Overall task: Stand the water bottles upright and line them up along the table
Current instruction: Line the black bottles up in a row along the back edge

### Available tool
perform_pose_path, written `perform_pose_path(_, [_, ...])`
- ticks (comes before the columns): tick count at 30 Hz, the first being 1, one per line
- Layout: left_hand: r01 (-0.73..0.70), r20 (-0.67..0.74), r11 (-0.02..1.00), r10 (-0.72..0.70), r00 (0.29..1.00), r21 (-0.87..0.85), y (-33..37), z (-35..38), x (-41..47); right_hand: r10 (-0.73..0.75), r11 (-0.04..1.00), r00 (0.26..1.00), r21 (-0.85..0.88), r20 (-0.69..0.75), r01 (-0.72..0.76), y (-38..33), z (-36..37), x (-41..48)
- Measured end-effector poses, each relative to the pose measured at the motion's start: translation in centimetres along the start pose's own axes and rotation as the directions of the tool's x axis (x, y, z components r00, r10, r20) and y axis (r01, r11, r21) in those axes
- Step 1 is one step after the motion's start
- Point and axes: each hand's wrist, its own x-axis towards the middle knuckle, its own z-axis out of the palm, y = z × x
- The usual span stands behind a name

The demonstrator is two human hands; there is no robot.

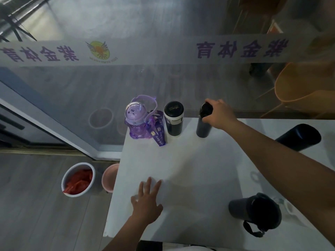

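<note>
The white table fills the lower centre and right of the frame. Along its upper edge stand a purple bottle, a steel flask and a black flask, which the right hand grips by the cap, seemingly placing it third in line. At right, a dark tumbler and a grey bottle lie tipped, probably next. The left hand rests flat, holding nothing.

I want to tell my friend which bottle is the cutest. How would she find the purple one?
Look at the white table, at its far left corner by the glass wall. There stands the see-through purple plastic bottle, left of a black flask with a silver band. Only it has a domed lid with a little animal face and a purple strap.
</note>
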Motion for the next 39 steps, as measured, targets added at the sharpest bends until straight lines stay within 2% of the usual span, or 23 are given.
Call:
perform_pose_path(10, [0.011,0.009,1.000,-0.011,1.000,-0.005,0.1,0.0,0.3,0.007,1.000,1.000,0.028,0.008,-0.007,0.1,-0.7,-1.2])
perform_pose_path(16, [0.015,-0.012,0.991,-0.017,1.000,-0.135,2.6,-0.8,0.3,0.005,0.990,0.997,0.141,-0.074,0.005,1.8,-3.7,-8.6])
perform_pose_path(22, [-0.017,-0.036,0.986,0.011,0.999,-0.163,5.9,0.0,0.0,0.079,0.979,0.997,0.186,0.016,-0.081,6.9,-3.7,-19.9])
perform_pose_path(26, [0.011,-0.076,0.986,-0.023,0.997,-0.164,7.6,1.0,-0.1,0.100,0.983,0.988,0.142,0.118,-0.117,9.5,-2.0,-25.9])
perform_pose_path(28, [0.028,-0.090,0.988,-0.042,0.995,-0.150,8.3,1.6,-0.2,0.089,0.993,0.986,0.062,0.139,-0.098,10.0,-0.8,-28.0])
perform_pose_path(30, [0.049,-0.102,0.989,-0.063,0.993,-0.137,8.7,2.1,-0.4,0.060,0.998,0.991,0.017,0.121,-0.062,10.4,0.5,-29.3])
perform_pose_path(34, [0.052,-0.077,0.996,-0.057,0.995,-0.068,8.5,2.8,-0.9,0.046,0.998,0.999,0.033,0.014,-0.046,11.1,2.2,-29.7])
perform_pose_path(39, [-0.007,-0.030,1.000,0.007,1.000,0.010,7.2,2.8,-1.0,0.034,0.996,0.999,0.089,-0.016,-0.032,11.4,0.2,-27.0])
